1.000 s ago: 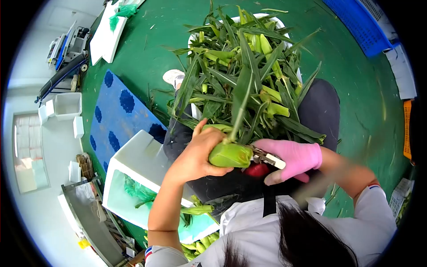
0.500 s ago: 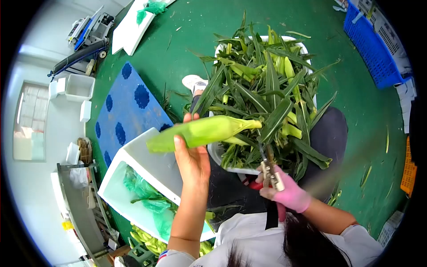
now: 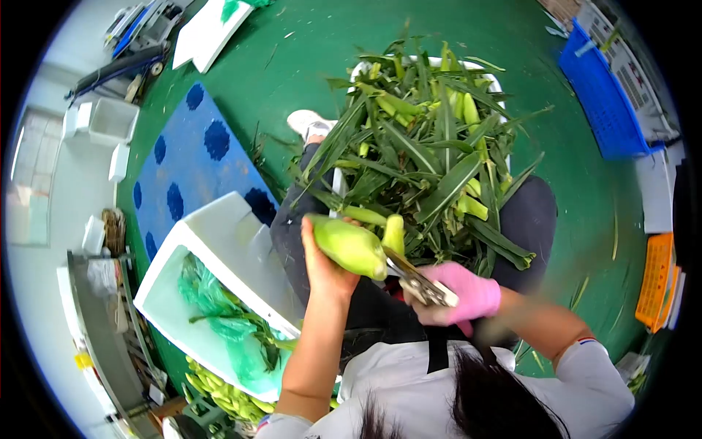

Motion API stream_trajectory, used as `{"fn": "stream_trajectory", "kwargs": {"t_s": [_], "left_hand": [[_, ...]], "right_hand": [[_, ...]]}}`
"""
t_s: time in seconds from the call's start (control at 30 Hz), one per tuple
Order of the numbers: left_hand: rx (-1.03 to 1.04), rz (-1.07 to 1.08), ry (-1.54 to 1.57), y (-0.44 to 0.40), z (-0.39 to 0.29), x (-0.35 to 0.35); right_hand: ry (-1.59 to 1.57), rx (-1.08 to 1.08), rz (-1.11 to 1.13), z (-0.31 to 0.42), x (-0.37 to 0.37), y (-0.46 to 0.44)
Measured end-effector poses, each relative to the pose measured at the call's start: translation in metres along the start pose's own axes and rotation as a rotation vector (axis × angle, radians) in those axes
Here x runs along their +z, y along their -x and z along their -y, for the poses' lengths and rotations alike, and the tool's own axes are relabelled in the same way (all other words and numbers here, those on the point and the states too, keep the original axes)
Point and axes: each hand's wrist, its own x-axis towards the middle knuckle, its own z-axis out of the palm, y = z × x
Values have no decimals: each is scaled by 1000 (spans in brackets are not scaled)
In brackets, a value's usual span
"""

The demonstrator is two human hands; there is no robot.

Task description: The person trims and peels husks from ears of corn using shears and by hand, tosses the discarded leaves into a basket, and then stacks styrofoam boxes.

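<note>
My left hand [image 3: 327, 269] is closed around an ear of corn [image 3: 346, 244] in its pale green husk, held low above my lap with the stem end pointing right. In a pink glove, my right hand [image 3: 466, 294] grips pruning shears [image 3: 425, 285]. Their blades are at the stem end of the ear. Just above the blades is a short light green stalk piece [image 3: 393, 233]; whether it still joins the ear I cannot tell. Beyond my hands stands a white bin [image 3: 494, 82], heaped with green corn leaves and stalks [image 3: 420, 157].
To the left lies a tilted white foam box [image 3: 232, 216] with green plastic bag [image 3: 219, 300] inside. Husked ears [image 3: 219, 391] lie below it. A blue spotted board [image 3: 194, 157] rests on the green floor. Blue [image 3: 603, 95] and orange [image 3: 656, 282] crates stand at the right.
My left hand has lowered the ear and turned its stem end down toward the shears. The shears have come up to the stem. The view has shifted slightly.
</note>
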Motion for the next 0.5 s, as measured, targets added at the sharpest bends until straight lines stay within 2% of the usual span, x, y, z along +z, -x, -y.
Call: {"fn": "stream_trajectory", "kwargs": {"t_s": [0.07,0.13,0.17,0.2,0.27,0.37,0.4,0.43,0.47,0.5], "left_hand": [[-47,-25,86,2,10,18],[-554,758,535,-15,19,-1],[-377,882,359,-18,21,-7],[-187,885,136,-10,18,-2],[-189,669,216,9,23,13],[-405,515,79,3,17,-13],[-536,656,150,-3,17,-31],[-486,655,43,2,16,-36],[-334,605,-206,11,13,-35],[-176,551,-453,23,8,-27]], "right_hand": [[-472,199,220,10,7,16],[-999,36,307,-9,20,29],[-1252,-68,348,-19,25,34],[-1142,-171,307,-13,19,27],[-799,-358,137,3,7,9],[-840,-381,-325,29,-12,-6],[-912,-439,-503,40,-16,-14],[-938,-391,-514,34,-41,-20],[-963,-346,-526,17,-69,-23],[-1040,-372,-346,-4,-82,-25]]}}
